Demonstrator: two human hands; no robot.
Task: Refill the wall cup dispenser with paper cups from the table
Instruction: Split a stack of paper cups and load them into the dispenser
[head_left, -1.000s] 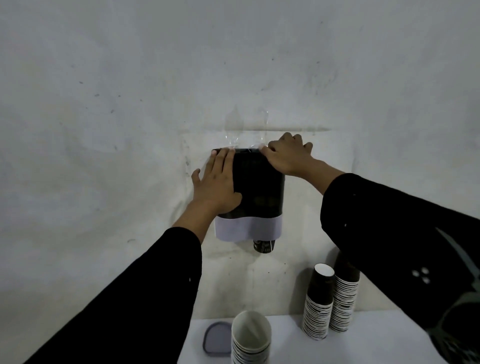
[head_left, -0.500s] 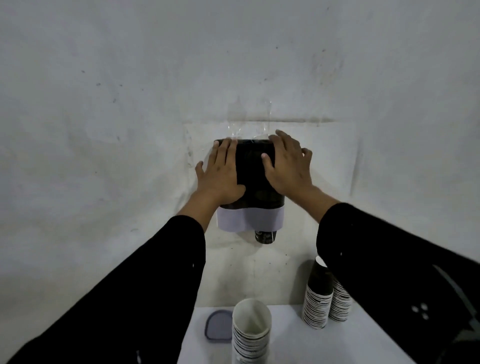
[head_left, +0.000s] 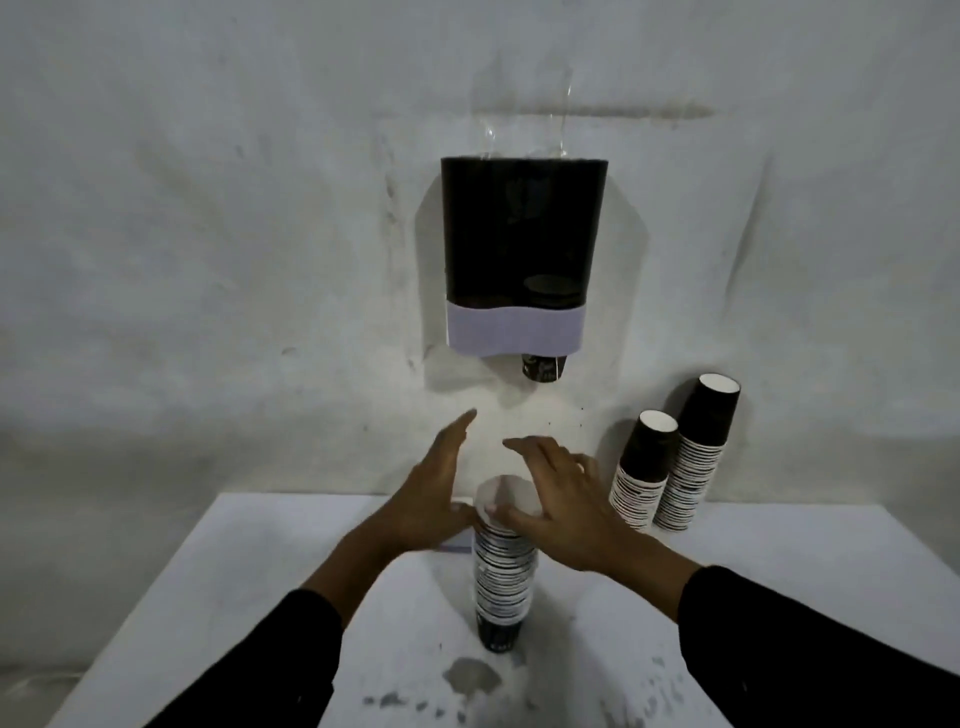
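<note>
Both hands have come down off the dispenser (head_left: 523, 244), where they were pressed flat against its dark front a moment ago, and now close in on the tall cup stack (head_left: 504, 561) standing on the white table (head_left: 260, 571) straight below it. Left hand (head_left: 434, 499) has its fingers held straight and together, palm turned inward just beside the top of the stack, perhaps brushing the rim; right hand (head_left: 558, 499) has its fingers spread and curved over the far side of the rim, thumb at or near the top cup. Neither has closed around anything yet. On the wall, one cup bottom (head_left: 543, 368) pokes out under the dispenser's pale band. Two leaning stacks (head_left: 670, 467) rest against the wall to the right. This looks like the fetching step: next, I'd judge, they must clasp the column from both sides, keeping it straight so it doesn't buckle, and carry it up to the dispenser's top.
</note>
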